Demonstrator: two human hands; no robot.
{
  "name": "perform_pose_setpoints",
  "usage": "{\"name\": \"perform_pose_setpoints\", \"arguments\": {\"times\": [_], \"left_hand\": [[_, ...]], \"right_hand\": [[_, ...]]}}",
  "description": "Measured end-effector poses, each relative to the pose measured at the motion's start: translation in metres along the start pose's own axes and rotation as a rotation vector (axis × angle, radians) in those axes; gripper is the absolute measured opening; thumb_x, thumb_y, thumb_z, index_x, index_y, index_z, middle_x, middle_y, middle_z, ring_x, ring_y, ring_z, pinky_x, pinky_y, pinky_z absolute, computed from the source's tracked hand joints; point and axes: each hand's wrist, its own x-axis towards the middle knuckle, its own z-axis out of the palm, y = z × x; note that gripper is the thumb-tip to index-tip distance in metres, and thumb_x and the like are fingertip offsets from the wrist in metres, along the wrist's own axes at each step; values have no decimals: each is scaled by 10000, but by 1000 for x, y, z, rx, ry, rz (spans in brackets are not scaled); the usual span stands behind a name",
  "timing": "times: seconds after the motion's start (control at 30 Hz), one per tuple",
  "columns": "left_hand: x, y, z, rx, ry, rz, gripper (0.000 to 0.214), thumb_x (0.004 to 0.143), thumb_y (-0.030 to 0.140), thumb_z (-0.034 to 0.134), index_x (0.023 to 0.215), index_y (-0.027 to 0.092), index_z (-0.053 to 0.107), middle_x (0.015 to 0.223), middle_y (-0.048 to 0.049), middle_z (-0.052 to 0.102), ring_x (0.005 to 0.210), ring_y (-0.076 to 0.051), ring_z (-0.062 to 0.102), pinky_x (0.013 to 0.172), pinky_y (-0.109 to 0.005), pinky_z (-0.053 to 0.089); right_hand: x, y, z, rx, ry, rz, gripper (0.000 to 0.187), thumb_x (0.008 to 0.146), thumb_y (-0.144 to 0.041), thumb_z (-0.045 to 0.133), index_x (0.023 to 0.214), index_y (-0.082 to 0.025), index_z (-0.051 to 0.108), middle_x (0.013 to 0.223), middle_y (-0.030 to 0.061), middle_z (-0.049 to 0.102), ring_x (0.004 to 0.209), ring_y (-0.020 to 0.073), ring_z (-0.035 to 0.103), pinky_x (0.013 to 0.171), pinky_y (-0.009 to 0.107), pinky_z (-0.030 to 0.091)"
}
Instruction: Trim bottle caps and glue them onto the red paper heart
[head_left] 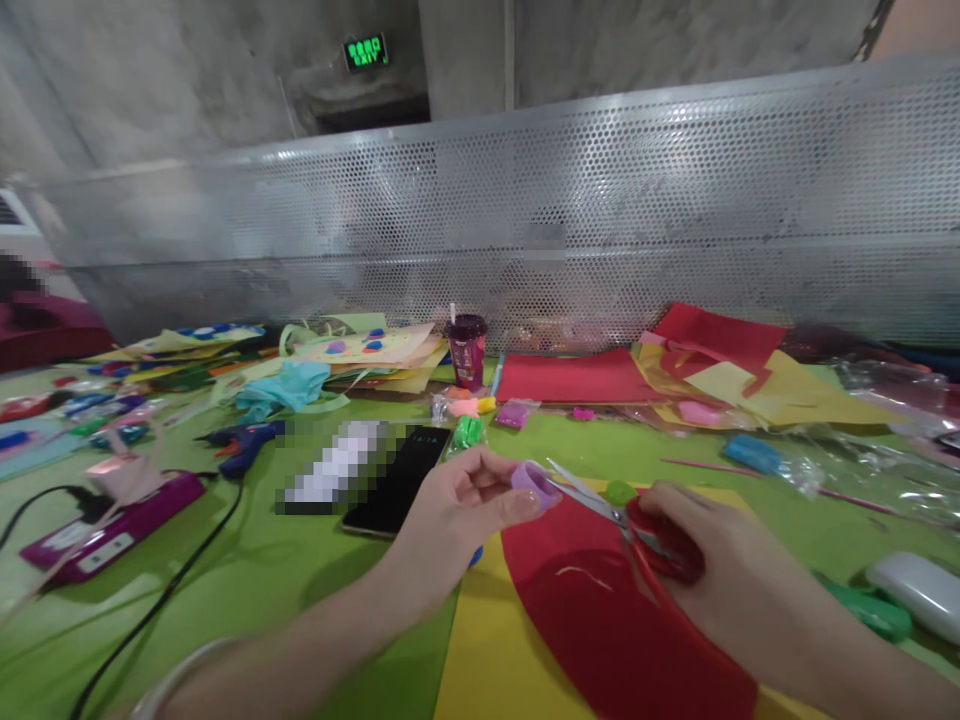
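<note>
Working from the head view, I see the far side of the green bench [270,570] bounded by a perforated metal panel [450,220], with a purple lidded cup [469,352] and a flat red sheet [574,378] near its foot. To my left, bare green lies between my forearm and the purple power strip [112,530], crossed by a black cable; the blue glue gun [246,447] sits beyond. A dark smartphone [397,482] is just past my left wrist, so there is little room on that side. On my right, a white rounded object [915,590] and a green one [862,605] crowd my forearm.

My left grip [472,500] is pinched closed on a lilac curled piece [531,478], its loop turned toward the blades. My right grip [712,550] is wrapped round the red handles of the scissors [621,516], whose blades stand parted, tips at the lilac piece; I cannot tell whether they touch it. Both are above a curved red paper piece [600,610] lying on a yellow sheet [487,630], with a green lump [620,491] just beyond the blades.
</note>
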Motion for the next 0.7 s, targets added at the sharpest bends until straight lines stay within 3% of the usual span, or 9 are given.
{"name": "perform_pose_setpoints", "arguments": {"times": [0.13,0.27,0.53,0.7], "left_hand": [[-1,0,-1,62,-22,8,239,675,294,810,806,176,649,855,-47,735,839,-180,674,839,-324,498],[-1,0,-2,111,-34,23,228,701,319,792,829,187,658,894,-48,739,854,-184,678,830,-320,495],[-1,5,1,103,-1,-6,231,668,277,812,773,168,638,821,-41,743,794,-156,680,778,-280,513],[-1,5,0,88,0,-15,235,657,277,816,760,162,639,818,-52,748,789,-170,688,775,-291,521]], "right_hand": [[-1,5,-2,-240,141,-166,137,817,-209,394,728,-222,497,597,2,587,398,149,517,381,248,329],[0,6,-2,-368,192,-250,155,824,-198,379,768,-215,523,612,4,593,415,185,570,374,275,344],[0,2,-8,-486,323,-355,199,864,-163,333,748,-211,488,603,3,570,409,163,527,398,293,297],[-2,0,-6,-475,317,-347,203,853,-161,344,731,-210,499,596,4,567,398,169,533,385,300,306]]}}
